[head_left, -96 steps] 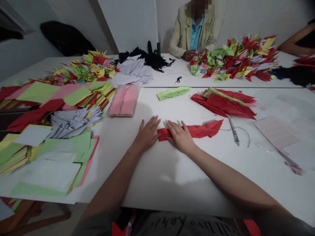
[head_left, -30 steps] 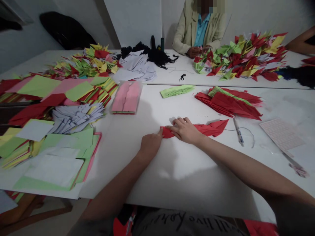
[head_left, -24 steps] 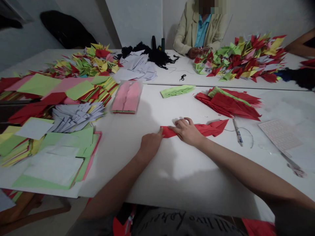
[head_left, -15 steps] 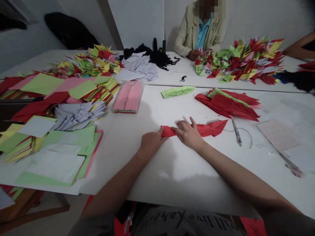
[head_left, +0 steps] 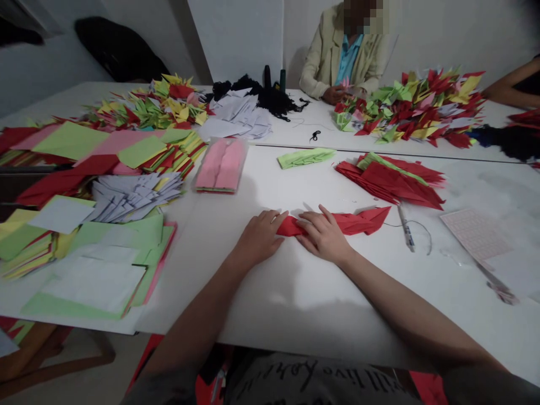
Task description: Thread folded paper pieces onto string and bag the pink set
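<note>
A narrow piece of red folded paper (head_left: 287, 226) lies between my hands, low over the white table. My left hand (head_left: 259, 236) is closed on its left end, with the fingers over the far side and the thumb at the near side. On its right part is my right hand (head_left: 324, 236), fingers bent over it, thumb at the near edge and one finger raised. Just beyond my right hand lie more red folded papers (head_left: 363, 220), partly covered by that hand. My fingers hide much of the held paper's folds.
Red folded papers (head_left: 405, 183) and light green ones (head_left: 306, 158) lie farther back. A pink packet (head_left: 221, 166) and coloured paper stacks (head_left: 93, 281) are to the left. A pen (head_left: 406, 228) lies right. Across the table, a person (head_left: 333, 67) sits beside a colourful origami heap (head_left: 417, 107).
My left hand has turned, its fingers now reaching over the far side of the red paper's left end. My right thumb has come to the near edge.
</note>
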`<state>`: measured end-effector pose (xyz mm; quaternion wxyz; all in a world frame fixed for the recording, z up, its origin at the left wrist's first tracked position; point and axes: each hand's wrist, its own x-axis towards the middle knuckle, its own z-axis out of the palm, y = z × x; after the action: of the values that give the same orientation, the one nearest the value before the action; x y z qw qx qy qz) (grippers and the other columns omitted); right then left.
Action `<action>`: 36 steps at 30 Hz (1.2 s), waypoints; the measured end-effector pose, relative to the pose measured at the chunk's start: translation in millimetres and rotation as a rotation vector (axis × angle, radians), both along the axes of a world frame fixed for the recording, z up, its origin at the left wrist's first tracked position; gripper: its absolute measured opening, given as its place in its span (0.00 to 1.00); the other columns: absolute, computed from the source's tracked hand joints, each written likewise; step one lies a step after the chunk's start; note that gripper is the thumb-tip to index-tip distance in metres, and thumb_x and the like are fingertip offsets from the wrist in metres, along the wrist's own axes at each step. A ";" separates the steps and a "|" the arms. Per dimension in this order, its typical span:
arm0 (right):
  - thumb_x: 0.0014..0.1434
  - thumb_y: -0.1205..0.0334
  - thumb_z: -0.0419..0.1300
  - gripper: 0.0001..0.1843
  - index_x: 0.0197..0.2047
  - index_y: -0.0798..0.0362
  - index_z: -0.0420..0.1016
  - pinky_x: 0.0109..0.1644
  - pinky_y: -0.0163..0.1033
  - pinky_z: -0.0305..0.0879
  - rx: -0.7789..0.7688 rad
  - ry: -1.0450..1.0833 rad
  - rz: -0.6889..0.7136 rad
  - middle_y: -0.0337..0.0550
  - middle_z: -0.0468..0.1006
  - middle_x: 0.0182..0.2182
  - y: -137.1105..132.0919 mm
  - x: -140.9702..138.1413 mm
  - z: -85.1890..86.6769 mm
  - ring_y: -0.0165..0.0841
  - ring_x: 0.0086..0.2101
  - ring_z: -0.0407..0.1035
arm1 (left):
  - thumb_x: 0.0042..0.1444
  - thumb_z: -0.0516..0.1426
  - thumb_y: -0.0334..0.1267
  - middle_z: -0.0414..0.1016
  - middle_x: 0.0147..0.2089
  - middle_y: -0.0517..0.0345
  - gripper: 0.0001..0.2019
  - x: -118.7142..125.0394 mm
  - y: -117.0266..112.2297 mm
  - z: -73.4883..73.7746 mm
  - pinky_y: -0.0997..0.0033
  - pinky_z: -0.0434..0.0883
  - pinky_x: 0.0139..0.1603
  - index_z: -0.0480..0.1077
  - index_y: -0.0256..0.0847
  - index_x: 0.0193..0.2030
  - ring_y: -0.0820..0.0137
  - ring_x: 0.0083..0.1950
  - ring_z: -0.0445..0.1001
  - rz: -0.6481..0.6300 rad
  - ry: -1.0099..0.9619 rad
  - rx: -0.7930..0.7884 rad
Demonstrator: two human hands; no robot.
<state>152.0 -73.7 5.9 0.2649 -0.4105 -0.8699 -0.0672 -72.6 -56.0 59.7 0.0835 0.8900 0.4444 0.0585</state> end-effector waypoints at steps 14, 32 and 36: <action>0.69 0.60 0.50 0.20 0.60 0.56 0.67 0.71 0.60 0.42 -0.099 0.021 0.017 0.53 0.74 0.56 4.4 -5.4 -7.2 0.40 0.55 0.70 | 0.65 0.49 0.46 0.52 0.73 0.44 0.30 4.6 6.3 -24.9 0.50 0.50 0.71 0.50 0.38 0.71 0.60 0.74 0.50 -0.091 -0.025 -0.099; 0.67 0.66 0.47 0.38 0.72 0.64 0.29 0.33 0.42 0.67 0.059 0.204 0.059 0.41 0.76 0.26 -9.2 1.5 -0.7 0.36 0.26 0.67 | 0.66 0.41 0.34 0.28 0.77 0.50 0.35 39.2 7.5 -25.9 0.52 0.48 0.73 0.22 0.41 0.73 0.66 0.77 0.34 0.197 -0.531 -0.178; 0.66 0.66 0.46 0.36 0.72 0.63 0.34 0.30 0.40 0.65 -0.072 0.054 0.262 0.37 0.74 0.23 -11.6 -5.0 -5.5 0.34 0.22 0.63 | 0.63 0.29 0.21 0.47 0.75 0.61 0.35 48.8 2.1 -16.4 0.63 0.63 0.67 0.30 0.48 0.74 0.76 0.72 0.53 0.191 -0.616 -0.570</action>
<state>147.0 -85.3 0.4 0.2798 -0.3044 -0.9105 0.0102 -23.8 -53.8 43.2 0.4492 0.7271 0.4774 0.2040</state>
